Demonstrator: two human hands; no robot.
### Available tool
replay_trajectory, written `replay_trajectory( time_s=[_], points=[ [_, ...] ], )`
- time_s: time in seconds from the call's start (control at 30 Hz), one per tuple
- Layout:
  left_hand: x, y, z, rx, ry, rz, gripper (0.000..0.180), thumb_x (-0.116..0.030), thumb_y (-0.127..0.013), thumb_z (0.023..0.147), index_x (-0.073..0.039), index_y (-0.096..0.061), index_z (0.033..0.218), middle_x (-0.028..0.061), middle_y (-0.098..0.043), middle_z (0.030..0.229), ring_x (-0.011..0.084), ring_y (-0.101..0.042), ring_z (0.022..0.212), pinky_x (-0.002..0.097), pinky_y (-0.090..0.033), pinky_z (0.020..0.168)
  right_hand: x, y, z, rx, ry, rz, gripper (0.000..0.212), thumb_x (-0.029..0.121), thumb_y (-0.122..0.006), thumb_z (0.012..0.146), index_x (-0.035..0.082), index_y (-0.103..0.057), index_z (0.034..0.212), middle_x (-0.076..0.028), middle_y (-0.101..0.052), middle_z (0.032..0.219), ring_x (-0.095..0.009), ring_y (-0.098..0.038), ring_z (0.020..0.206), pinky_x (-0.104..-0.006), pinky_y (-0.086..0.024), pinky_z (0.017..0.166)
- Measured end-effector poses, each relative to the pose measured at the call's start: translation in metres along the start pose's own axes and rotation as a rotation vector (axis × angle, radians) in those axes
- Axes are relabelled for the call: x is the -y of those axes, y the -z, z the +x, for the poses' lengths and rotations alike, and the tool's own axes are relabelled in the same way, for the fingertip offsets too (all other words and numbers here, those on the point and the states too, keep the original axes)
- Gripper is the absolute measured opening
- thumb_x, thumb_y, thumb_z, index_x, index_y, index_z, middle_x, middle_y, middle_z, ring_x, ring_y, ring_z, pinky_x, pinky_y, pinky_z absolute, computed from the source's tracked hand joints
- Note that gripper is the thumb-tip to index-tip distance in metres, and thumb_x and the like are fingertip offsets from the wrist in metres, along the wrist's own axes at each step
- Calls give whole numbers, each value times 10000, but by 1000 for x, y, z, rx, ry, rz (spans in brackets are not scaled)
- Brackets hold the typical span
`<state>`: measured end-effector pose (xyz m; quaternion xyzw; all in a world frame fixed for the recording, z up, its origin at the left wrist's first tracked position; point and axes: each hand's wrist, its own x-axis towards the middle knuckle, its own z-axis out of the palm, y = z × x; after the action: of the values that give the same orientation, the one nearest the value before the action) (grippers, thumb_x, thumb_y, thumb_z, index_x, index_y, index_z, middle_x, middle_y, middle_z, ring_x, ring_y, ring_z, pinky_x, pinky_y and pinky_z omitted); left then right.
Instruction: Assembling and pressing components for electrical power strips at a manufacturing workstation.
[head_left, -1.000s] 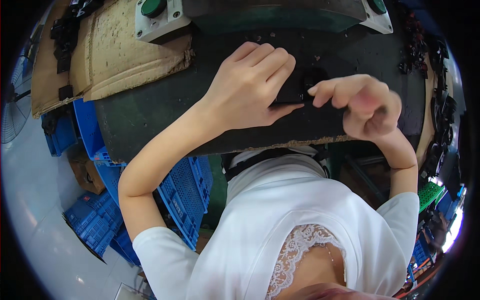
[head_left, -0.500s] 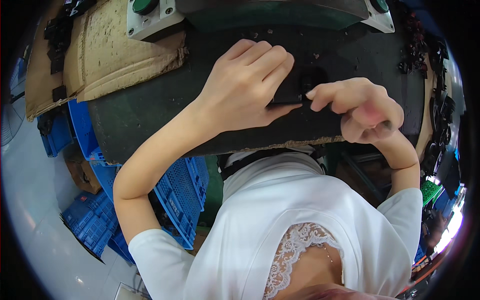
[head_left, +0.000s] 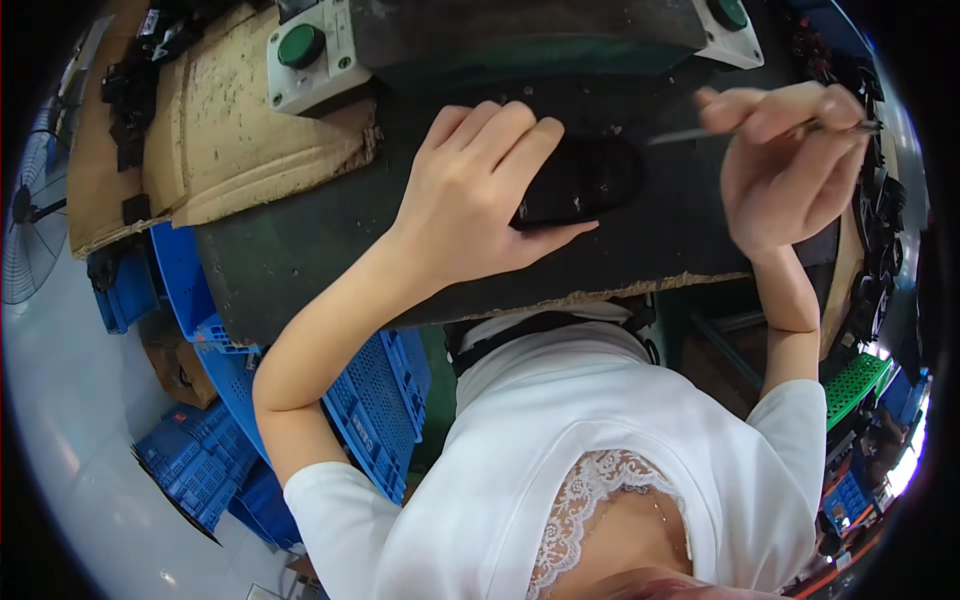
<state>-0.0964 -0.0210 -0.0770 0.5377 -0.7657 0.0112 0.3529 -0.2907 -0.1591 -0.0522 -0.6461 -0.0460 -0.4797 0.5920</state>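
Note:
My left hand (head_left: pixel 475 190) is closed over the left end of a glossy black part with a rounded right end (head_left: pixel 595 180), its thumb stretched along the near edge. The part is at the dark work surface; whether it rests on it or is held just above is hard to tell. To the right, my right hand (head_left: pixel 795 165) is raised, its fingers closed around a thin, pointed metal tool (head_left: pixel 680 136). The tool's tip points left toward the black part, apart from it. Its exact kind is blurred.
A machine with green buttons (head_left: pixel 301 46) in pale housings stands along the far edge. Worn cardboard (head_left: pixel 270 130) covers the far left. Black parts (head_left: pixel 130 100) lie on the left, and more (head_left: pixel 885 190) on the right. Blue crates (head_left: pixel 375 400) stand below the left edge.
My right hand has moved up and right, away from the black part, and the tool now shows in it. My left hand keeps hold of the part. The whole view has shifted slightly.

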Motion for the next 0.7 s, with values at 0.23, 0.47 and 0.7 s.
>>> replay_trajectory(
  time_s=[0.23, 0.47, 0.7],
  points=[
    [6, 21, 15, -139, 11, -70, 566, -279, -837, 538, -7, -594, 971, 95, -557, 834, 269, -542, 707, 347, -437, 634, 51, 79, 38, -315, -2, -953, 255, 129, -439, 973, -43, -607, 1059, -116, -641, 1052, -189, -626, 946, -318, -465, 905],
    [-5, 38, 15, -85, 95, -50, 557, -201, -848, 551, 6, -594, 1002, 114, -562, 864, 258, -562, 752, 316, -473, 677, 40, 184, 60, -66, -296, -1471, 223, 132, -618, 868, 0, -638, 1047, -93, -671, 952, -130, -631, 810, -258, -481, 711],
    [1, 41, 12, -167, 70, -62, 551, -191, -842, 556, 15, -591, 1002, 116, -569, 877, 252, -561, 764, 314, -463, 679, -20, 147, 90, 258, 104, -1437, 140, 29, -616, 801, -46, -623, 919, -167, -622, 886, -330, -615, 783, -334, -492, 679]
  ],
)
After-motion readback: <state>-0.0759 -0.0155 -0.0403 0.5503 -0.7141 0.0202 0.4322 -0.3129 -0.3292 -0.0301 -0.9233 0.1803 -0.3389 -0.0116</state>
